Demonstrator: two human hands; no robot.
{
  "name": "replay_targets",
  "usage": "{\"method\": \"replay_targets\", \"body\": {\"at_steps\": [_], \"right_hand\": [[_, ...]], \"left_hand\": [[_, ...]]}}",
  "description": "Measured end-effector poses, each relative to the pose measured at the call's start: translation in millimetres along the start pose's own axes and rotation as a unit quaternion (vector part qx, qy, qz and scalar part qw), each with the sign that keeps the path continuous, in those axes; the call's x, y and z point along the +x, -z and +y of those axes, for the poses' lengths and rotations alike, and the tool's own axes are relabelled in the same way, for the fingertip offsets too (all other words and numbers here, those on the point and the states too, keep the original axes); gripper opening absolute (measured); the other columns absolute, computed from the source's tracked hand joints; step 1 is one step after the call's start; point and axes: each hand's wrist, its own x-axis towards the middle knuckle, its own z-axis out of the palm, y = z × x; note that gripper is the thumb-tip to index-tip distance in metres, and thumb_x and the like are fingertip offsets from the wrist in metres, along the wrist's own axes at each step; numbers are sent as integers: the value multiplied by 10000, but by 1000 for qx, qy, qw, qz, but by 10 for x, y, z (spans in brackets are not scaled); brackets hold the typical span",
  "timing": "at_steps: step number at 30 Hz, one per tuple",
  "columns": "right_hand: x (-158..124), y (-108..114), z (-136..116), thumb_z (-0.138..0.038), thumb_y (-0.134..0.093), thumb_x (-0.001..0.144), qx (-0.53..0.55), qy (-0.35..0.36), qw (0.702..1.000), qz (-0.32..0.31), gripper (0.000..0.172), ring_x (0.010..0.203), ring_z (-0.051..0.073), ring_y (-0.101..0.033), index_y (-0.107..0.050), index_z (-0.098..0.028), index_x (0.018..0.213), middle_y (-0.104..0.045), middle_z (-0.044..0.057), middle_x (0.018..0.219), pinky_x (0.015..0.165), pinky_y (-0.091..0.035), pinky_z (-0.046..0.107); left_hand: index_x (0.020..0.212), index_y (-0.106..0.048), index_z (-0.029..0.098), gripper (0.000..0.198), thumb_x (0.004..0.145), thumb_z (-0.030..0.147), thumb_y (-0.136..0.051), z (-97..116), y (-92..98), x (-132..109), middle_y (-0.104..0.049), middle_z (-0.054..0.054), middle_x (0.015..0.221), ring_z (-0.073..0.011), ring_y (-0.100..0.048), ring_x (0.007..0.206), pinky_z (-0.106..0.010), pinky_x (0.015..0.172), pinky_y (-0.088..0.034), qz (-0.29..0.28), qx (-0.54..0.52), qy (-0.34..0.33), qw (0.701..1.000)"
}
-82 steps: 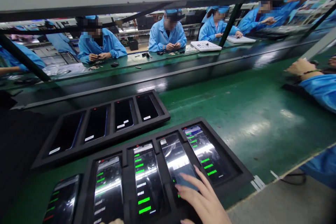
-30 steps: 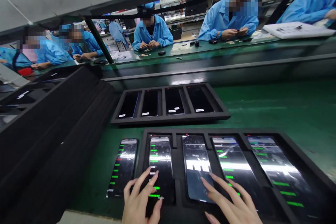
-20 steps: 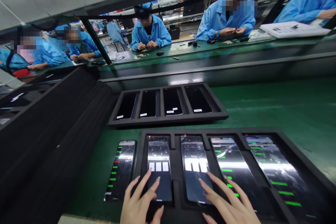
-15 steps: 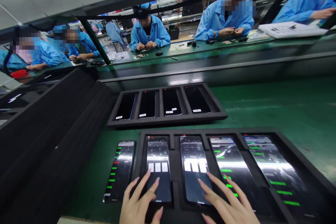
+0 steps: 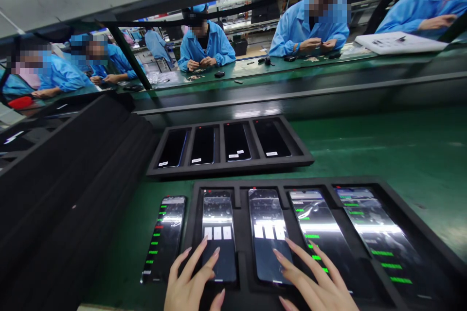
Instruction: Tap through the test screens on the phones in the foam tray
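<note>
Table (image 5: 365,155): green, bearing black foam tray (image 5: 242,233) with four phones face up. Right hand (image 5: 317,282): grip open, fingers spread, thumb apart; fingertips over second phone from left (image 5: 266,209) and third phone (image 5: 310,209). Left hand (image 5: 189,282): grip likewise open; fingertips over leftmost tray phone (image 5: 219,209). Contact with glass: cannot tell. White panels (image 5: 217,233): three per phone, on left two.

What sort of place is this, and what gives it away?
Likely an electronics assembly or testing floor: lit phones set in black trays, a stack of similar trays alongside, and people in blue smocks at a far bench.
</note>
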Motion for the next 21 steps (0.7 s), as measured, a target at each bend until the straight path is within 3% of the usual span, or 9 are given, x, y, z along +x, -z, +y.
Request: {"method": "replay_targets", "body": {"at_steps": [10, 21], "right_hand": [[15, -5, -2, -276, -548, 921, -5, -8, 1000, -16, 112, 1216, 263, -561, -624, -209, 969, -657, 29, 1214, 1138, -302, 435], [10, -24, 6, -268, -512, 932, -9, 6, 1000, -19, 151, 1194, 270, -570, -639, -190, 961, -661, 37, 1200, 1203, -125, 465]], "left_hand": [[1170, -581, 181, 315, 878, 195, -463, 0, 9, 7, -730, -86, 1142, -205, -670, 1091, -367, 947, -408, -3, 8, -7, 1000], [1153, -593, 179, 307, 875, 176, -462, 10, 12, 17, -732, -81, 1133, -198, -662, 1106, -374, 938, -406, 1, -1, -5, 1000]]}}
